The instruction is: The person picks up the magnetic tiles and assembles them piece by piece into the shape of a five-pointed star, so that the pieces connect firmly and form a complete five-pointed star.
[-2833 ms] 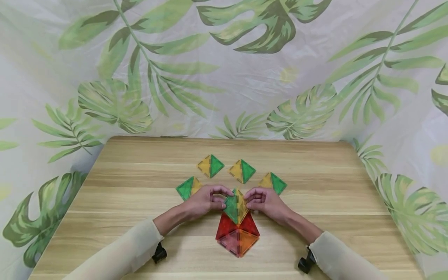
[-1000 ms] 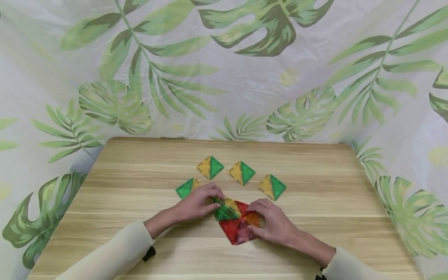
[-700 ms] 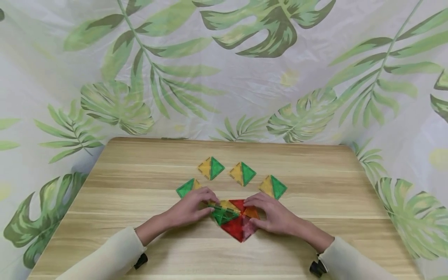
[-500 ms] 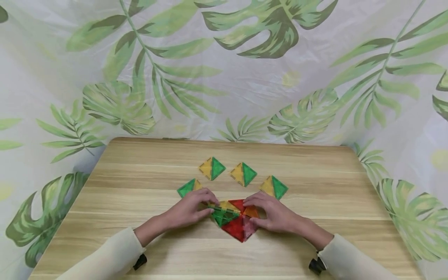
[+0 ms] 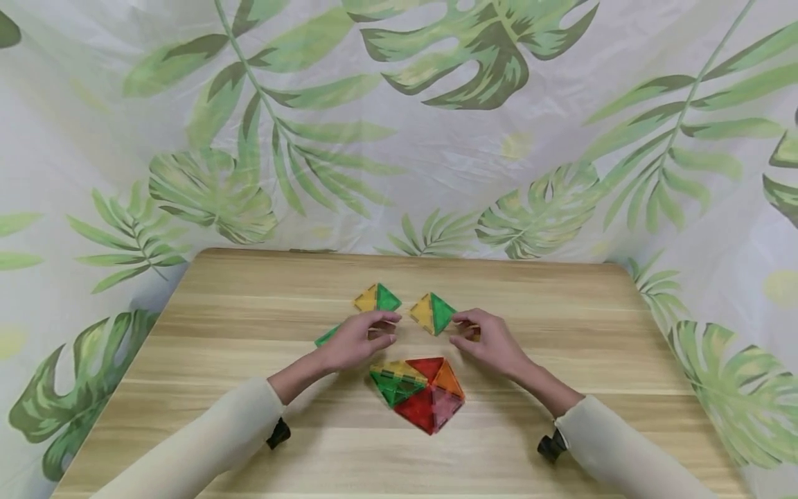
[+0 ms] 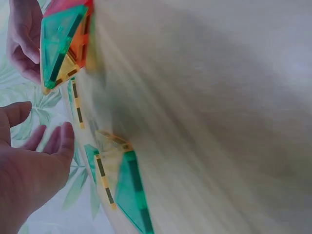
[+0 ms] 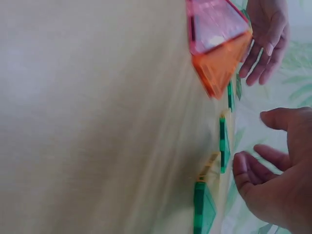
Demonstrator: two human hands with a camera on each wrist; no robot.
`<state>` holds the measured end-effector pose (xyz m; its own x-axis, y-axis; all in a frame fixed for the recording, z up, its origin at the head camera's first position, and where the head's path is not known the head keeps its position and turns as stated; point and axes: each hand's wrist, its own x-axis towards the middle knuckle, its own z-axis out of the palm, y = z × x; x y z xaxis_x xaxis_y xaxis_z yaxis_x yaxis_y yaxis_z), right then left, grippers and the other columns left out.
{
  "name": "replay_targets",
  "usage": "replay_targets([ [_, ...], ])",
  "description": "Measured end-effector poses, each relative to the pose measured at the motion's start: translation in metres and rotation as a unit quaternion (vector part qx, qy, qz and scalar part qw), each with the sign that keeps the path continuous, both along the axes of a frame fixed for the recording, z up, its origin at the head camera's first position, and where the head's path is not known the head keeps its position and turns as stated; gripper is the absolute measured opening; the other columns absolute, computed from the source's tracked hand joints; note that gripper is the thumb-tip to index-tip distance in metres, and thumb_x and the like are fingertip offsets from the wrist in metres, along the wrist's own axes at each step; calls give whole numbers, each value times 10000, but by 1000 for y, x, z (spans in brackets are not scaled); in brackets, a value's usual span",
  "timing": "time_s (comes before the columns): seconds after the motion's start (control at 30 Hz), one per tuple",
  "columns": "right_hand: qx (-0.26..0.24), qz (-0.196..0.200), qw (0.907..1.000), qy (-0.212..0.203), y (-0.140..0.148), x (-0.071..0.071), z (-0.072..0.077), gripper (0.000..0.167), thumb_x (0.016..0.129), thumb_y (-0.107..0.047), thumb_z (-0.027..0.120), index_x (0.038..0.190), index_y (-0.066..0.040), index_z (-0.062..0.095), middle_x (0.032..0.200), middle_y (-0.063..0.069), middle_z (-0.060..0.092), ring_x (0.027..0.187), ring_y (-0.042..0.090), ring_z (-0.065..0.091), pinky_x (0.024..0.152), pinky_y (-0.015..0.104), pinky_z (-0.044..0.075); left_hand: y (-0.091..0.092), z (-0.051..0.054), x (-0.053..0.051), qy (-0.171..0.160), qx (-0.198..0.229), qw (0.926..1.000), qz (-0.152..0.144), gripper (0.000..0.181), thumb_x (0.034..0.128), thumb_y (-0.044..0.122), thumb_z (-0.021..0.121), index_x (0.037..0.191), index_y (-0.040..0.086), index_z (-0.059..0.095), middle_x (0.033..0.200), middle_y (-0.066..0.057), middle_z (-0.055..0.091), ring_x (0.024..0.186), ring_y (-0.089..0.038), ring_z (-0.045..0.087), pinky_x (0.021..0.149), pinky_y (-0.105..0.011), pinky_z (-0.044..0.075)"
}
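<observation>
A joined cluster of translucent triangular magnetic tiles (image 5: 416, 409) stands on the wooden table, with green, yellow, red, orange and pink faces. My left hand (image 5: 358, 339) hovers beyond its left side, fingers loosely bent and nothing between them. Across from it my right hand (image 5: 492, 341) is likewise empty, thumb and fingers apart. Neither touches the cluster. Two flat yellow-green tile pairs lie behind: one at the back left (image 5: 388, 298) and one nearer the middle (image 5: 442, 315). Another green tile (image 5: 325, 336) is partly covered by my left hand; the right-hand pair is mostly hidden behind my right.
The wooden table (image 5: 249, 319) reaches back to a leaf-printed cloth (image 5: 436, 159) that hangs behind and along both sides. Small black devices sit under both wrists, one by the left sleeve (image 5: 278, 433) and one by the right sleeve (image 5: 551, 447).
The cluster has turned counterclockwise, its green-yellow part passing from the far side to the left. Both hands have let go of it and moved toward the back of the table.
</observation>
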<state>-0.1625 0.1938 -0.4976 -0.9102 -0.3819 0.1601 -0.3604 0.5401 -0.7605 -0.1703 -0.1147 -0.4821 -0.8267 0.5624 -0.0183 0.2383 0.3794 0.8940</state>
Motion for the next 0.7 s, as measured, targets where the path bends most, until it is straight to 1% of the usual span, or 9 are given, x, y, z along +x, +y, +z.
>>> replay_targets([
  [0.03, 35, -113, 9999, -47, -1, -4, 0, 399, 933, -59, 807, 1277, 99, 682, 1161, 248, 719, 990, 340, 744, 860, 405, 641, 2, 1, -3, -199, 16, 9998, 52, 475, 1065, 79, 626, 1502, -71, 514, 1514, -244, 560, 1378, -387, 571, 1108, -442, 524],
  [0.1, 135, -314, 9994, -102, -2, -11, 1, 410, 939, -74, 803, 1290, 98, 679, 1165, 254, 721, 989, 337, 749, 854, 401, 643, 7, 3, -9, -468, 13, 9988, 130, 516, 1072, 90, 612, 1542, -65, 465, 1572, -241, 504, 1432, -394, 519, 1133, -461, 501],
  [0.2, 247, -564, 9979, -175, -4, -19, 1, 436, 940, -86, 801, 1315, 94, 673, 1168, 254, 726, 1003, 351, 752, 866, 431, 640, 14, 3, -18, -786, 51, 9967, 182, 548, 1084, 110, 592, 1575, -60, 416, 1612, -244, 451, 1468, -403, 475, 1154, -473, 479],
  [0.3, 338, -716, 9965, -275, -5, -26, -1, 462, 934, -94, 807, 1331, 95, 665, 1148, 231, 735, 1021, 345, 748, 889, 452, 633, 19, 1, -26, -1006, 117, 9947, 191, 556, 1096, 127, 574, 1586, -63, 391, 1624, -252, 428, 1474, -413, 462, 1162, -472, 472],
  [0.37, 430, -762, 9956, -337, -6, -30, -2, 473, 930, -104, 810, 1334, 94, 664, 1122, 207, 741, 1020, 325, 747, 900, 453, 628, 22, 1, -27, -1180, 187, 9926, 198, 563, 1101, 132, 569, 1593, -62, 378, 1635, -248, 412, 1484, -412, 448, 1176, -476, 457],
  [0.5, 523, -835, 9937, -541, -9, -35, -2, 482, 928, -116, 810, 1338, 90, 664, 1123, 189, 745, 1024, 309, 744, 911, 448, 623, 26, 0, -28, -1350, 217, 9904, 194, 582, 1098, 151, 578, 1601, -56, 370, 1650, -240, 395, 1515, -411, 402, 1214, -505, 404],
  [0.7, 600, -902, 9918, -672, -13, -38, -1, 481, 928, -106, 795, 1346, 91, 661, 1177, 212, 743, 1054, 327, 738, 912, 439, 623, 32, 2, -27, -1452, 95, 9892, 171, 620, 1088, 179, 598, 1622, -20, 355, 1671, -222, 368, 1556, -397, 333, 1258, -527, 324],
])
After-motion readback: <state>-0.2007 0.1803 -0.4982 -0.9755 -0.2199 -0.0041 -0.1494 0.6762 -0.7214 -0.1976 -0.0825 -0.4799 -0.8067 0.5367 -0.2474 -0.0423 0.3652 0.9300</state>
